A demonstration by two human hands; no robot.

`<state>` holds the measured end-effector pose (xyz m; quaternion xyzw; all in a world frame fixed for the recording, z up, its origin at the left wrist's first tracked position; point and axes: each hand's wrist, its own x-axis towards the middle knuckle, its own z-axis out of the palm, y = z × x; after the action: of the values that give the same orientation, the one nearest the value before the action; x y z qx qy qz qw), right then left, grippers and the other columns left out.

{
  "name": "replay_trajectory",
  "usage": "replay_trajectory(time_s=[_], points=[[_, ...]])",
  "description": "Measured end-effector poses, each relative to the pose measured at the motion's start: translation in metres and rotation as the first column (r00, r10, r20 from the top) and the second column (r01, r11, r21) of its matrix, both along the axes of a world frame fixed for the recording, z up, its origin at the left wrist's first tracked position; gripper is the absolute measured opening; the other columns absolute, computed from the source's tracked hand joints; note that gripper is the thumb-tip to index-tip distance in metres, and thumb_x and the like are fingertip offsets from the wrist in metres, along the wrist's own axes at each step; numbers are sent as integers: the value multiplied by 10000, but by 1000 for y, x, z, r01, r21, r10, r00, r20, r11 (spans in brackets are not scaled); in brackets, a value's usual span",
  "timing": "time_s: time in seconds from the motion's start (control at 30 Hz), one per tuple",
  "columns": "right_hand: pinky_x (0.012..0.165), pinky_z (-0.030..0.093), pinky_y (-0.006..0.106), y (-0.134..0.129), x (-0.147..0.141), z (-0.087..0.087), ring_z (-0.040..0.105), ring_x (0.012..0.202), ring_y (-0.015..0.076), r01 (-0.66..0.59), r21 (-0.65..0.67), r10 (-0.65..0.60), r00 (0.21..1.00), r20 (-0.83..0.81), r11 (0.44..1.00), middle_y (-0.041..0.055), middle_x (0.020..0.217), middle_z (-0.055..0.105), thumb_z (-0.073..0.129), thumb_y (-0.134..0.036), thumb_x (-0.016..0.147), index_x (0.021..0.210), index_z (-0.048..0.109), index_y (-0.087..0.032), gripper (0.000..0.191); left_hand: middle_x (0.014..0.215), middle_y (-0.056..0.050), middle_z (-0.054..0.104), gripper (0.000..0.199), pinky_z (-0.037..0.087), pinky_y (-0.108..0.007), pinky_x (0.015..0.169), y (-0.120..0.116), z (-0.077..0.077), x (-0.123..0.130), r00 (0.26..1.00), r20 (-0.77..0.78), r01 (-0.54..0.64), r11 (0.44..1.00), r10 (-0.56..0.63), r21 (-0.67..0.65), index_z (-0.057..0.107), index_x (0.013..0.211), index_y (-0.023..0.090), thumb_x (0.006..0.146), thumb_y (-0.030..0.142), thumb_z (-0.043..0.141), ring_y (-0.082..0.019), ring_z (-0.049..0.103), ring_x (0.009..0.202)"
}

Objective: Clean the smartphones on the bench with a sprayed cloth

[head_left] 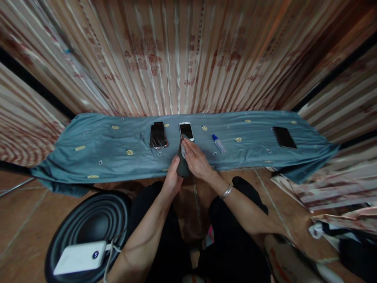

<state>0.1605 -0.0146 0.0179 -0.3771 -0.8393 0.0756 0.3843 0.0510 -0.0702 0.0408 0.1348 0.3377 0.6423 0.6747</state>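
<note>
My left hand (171, 177) is closed around the lower end of a dark, flat phone (183, 168), held tilted up over the table's front edge. My right hand (198, 159) presses a small grey cloth (183, 151) against the phone's face, fingers together. Just beyond my hands lies a white phone (186, 129) with a dark screen. A stack of dark phones (158, 135) rests to its left. Off to the right are a clear bottle with a blue cap (218, 144) and a black phone (284, 137).
A teal patterned cloth (118, 165) covers the long, narrow table. Striped curtains (176, 59) hang behind and at both sides. Beside my left leg, a white power bank (81, 257) with a cable lies on a round black ribbed stool (88, 208).
</note>
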Motion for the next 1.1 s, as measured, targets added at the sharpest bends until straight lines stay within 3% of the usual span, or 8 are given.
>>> replay_trajectory(time_s=[0.23, 0.37, 0.5, 0.63, 0.77, 0.9, 1.1], points=[[1188, 324, 468, 27, 11, -5, 377, 1422, 232, 95, -113, -102, 993, -64, 989, 176, 1481, 460, 274, -258, 1011, 1446, 418, -106, 484, 997, -67, 753, 284, 542, -359, 880, -8, -4, -6, 989, -70, 131, 991, -132, -20, 638, 1145, 177, 876, 254, 585, -217, 720, 929], [1199, 301, 482, 16, 5, -5, 343, 1441, 235, 63, -108, -70, 996, -57, 992, 163, 1512, 425, 291, -258, 1009, 1479, 375, -133, 493, 1080, -80, 742, 251, 509, -355, 958, -4, -2, -6, 996, -3, 85, 995, -86, -44, 669, 1099, 160, 899, 247, 545, -216, 683, 1055], [1201, 309, 479, -11, -9, -1, 304, 1459, 232, -58, -18, 57, 998, -26, 998, 153, 1526, 407, 342, -217, 993, 1505, 333, -149, 517, 1220, -81, 697, 321, 423, -297, 1072, 2, 0, -6, 996, 85, -4, 998, 9, -64, 676, 1145, 154, 927, 313, 501, -189, 546, 1279], [1195, 333, 460, -16, -10, 2, 324, 1449, 221, -110, 22, 110, 994, -2, 994, 135, 1499, 444, 356, -189, 985, 1480, 386, -164, 496, 1251, -67, 684, 348, 402, -284, 1095, 1, 2, -6, 997, 80, -13, 997, 19, -76, 648, 1212, 164, 941, 287, 469, -169, 519, 1306], [1198, 320, 454, 4, 1, -1, 330, 1446, 202, -26, -3, 26, 999, -30, 1000, 121, 1499, 447, 320, -191, 990, 1460, 414, -177, 479, 1098, -75, 742, 304, 468, -371, 1039, -4, 3, -3, 998, 31, 52, 992, -49, -112, 657, 1166, 143, 910, 191, 500, -209, 649, 1129], [1187, 330, 452, 22, 9, -8, 373, 1422, 197, 53, -73, -59, 996, -74, 996, 124, 1485, 468, 301, -226, 996, 1443, 435, -172, 469, 917, -103, 762, 255, 525, -442, 941, -6, 2, -6, 990, 9, 143, 982, -143, -124, 672, 1058, 114, 908, 241, 510, -250, 715, 944], [1164, 363, 426, 30, 12, -17, 462, 1362, 221, 98, -136, -112, 989, -97, 986, 186, 1410, 543, 304, -254, 997, 1356, 531, -75, 460, 957, -142, 759, 345, 537, -432, 915, -4, 6, -15, 987, 48, 159, 975, -153, -155, 663, 1082, 90, 931, 316, 450, -272, 717, 960]])
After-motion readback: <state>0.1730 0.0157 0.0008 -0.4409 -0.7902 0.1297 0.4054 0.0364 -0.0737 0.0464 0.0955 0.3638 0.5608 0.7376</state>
